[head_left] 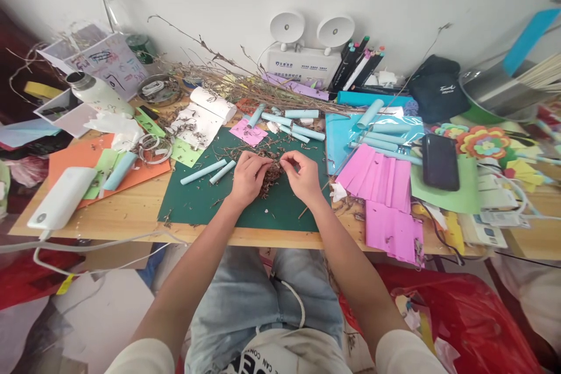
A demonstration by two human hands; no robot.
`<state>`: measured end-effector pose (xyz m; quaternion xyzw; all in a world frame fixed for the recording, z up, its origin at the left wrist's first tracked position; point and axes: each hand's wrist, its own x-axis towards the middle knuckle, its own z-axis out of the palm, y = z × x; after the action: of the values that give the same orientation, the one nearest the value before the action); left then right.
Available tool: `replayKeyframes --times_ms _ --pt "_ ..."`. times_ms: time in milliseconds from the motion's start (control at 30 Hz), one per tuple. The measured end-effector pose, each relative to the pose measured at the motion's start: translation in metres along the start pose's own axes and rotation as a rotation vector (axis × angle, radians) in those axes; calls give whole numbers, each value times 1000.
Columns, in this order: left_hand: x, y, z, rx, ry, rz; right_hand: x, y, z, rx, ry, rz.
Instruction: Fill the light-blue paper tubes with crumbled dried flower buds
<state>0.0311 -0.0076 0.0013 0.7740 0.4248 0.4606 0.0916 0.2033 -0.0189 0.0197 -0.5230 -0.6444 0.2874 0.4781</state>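
Both my hands are at a clump of dry brown twigs and leaves (272, 178) on a dark green mat (193, 201). My left hand (249, 178) is closed, thumb and forefinger pinched at the clump's left side. On the other side my right hand (302, 172) pinches at its upper right edge. What lies between the fingertips is too small to be sure of, though it looks like dry plant bits. Rolled light-blue paper tubes (204, 171) lie left of my left hand. More blue tubes (302, 114) and a pink paper piece (248, 131) sit just behind the clump.
Long dry branches (210, 73) stretch along the back, before a white emergency lamp (304, 61) and markers (357, 64). At right are pleated pink paper (381, 175) and a black phone (440, 162). A white power bank (62, 198) and an open bottle (99, 93) stand left.
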Motion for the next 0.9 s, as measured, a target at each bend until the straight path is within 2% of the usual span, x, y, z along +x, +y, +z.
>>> replayKeyframes --times_ms 100,200,333,500,667,900 --pt "2 1 -3 17 45 -58 1 0 -3 -52 -13 -48" --pt "3 3 -5 -30 34 -34 0 -2 -3 -78 -73 -122" --pt "1 4 -3 -125 42 -25 -2 0 4 -154 -148 -125" --pt "-3 1 1 -99 69 -74 -2 7 9 -155 -79 -129" --pt "-2 -2 -1 -42 64 -51 0 10 2 -201 -12 -184" --pt "-1 -9 -6 50 88 -34 1 13 -3 -482 -89 -204"
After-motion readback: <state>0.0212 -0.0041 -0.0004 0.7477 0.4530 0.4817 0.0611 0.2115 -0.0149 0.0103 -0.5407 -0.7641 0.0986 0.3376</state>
